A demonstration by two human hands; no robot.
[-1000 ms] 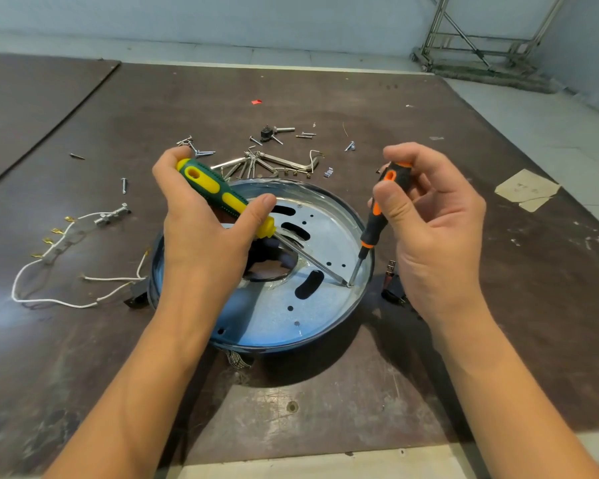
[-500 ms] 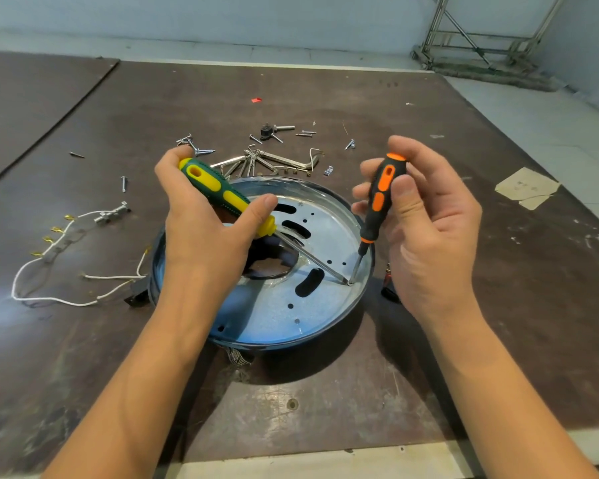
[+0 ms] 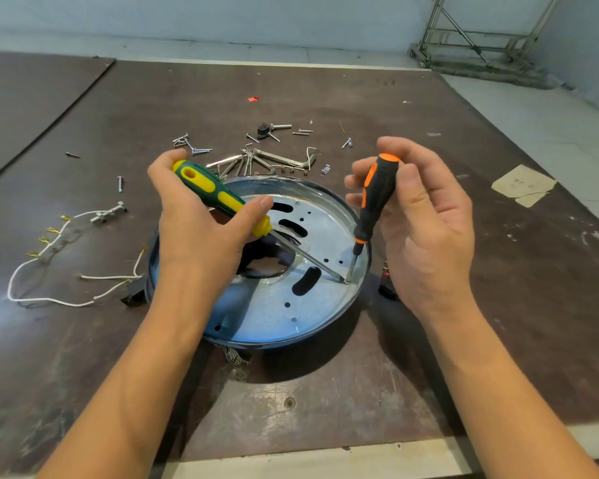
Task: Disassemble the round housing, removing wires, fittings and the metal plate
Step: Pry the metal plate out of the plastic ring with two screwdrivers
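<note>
The round housing (image 3: 360,288) lies on the brown table with a slotted metal plate (image 3: 277,305) inside it. My left hand (image 3: 194,229) grips a green and yellow screwdriver (image 3: 218,198) whose shaft slants down to a screw near the plate's right edge. My right hand (image 3: 426,229) holds a black and orange screwdriver (image 3: 374,198) almost upright between thumb and fingers, its tip at the same screw (image 3: 346,281). A white wire (image 3: 49,292) with brass terminals lies loose to the left of the housing.
Several loose screws, bolts and bent metal fittings (image 3: 274,160) are scattered behind the housing. A black part (image 3: 132,292) sits at the housing's left edge. Tan paper scraps (image 3: 523,184) lie at the right. A metal frame (image 3: 481,39) stands on the floor beyond the table.
My right hand has shifted its grip on the black and orange screwdriver, fingers loosening and opening out round the handle. The left hand and its screwdriver have stayed in place.
</note>
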